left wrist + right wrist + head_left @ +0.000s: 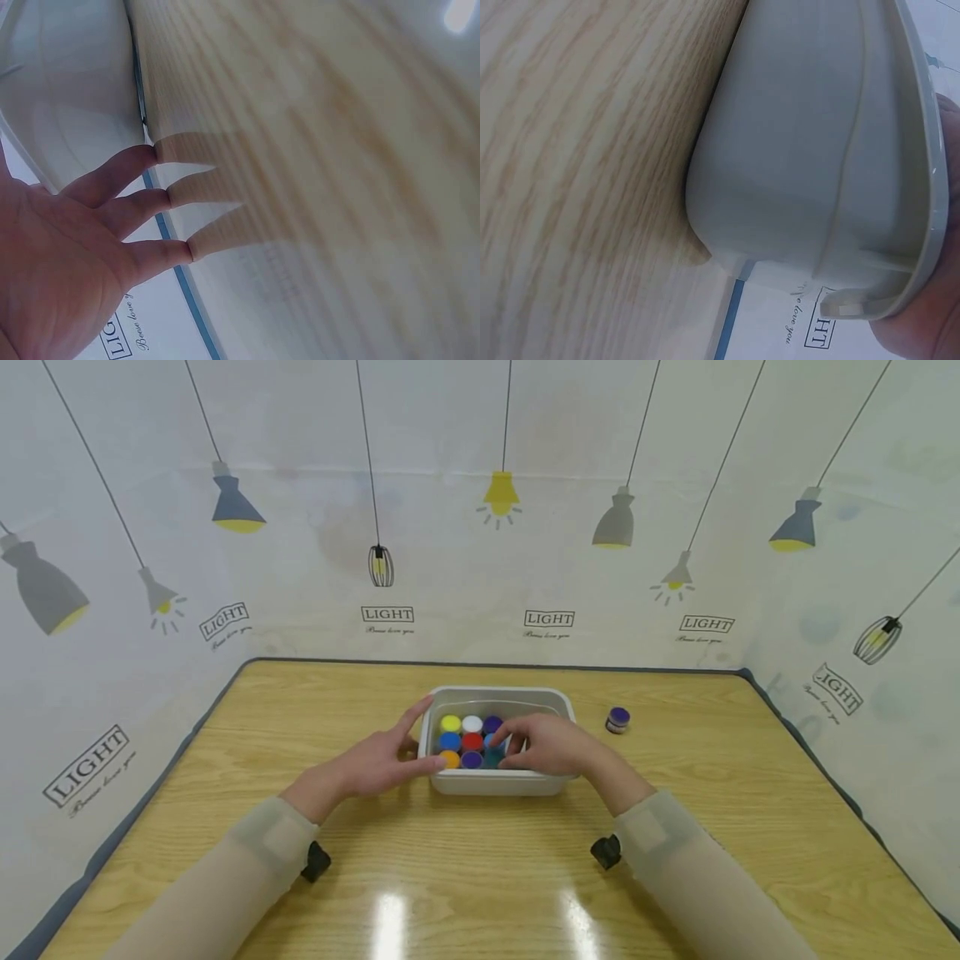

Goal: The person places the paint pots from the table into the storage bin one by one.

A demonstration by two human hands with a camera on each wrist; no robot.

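A white plastic tub [498, 785] holds several small paint jars with coloured lids, among them a yellow one [451, 723], a red one [472, 742] and an orange one [450, 760]. My left hand [378, 762] is spread at the tub's left end, index finger by the back corner and thumb at the front rim. In the left wrist view its other fingers [135, 206] reach down to the tabletop. My right hand [543, 745] reaches over the front rim into the tub, with thumb and fingers around the teal jar [492, 759], partly hiding it.
One more paint jar with a purple lid [618, 720] stands on the wooden table [480, 860], right of the tub. Behind the table and along both sides rises a pale curtain [450, 568] printed with lamps.
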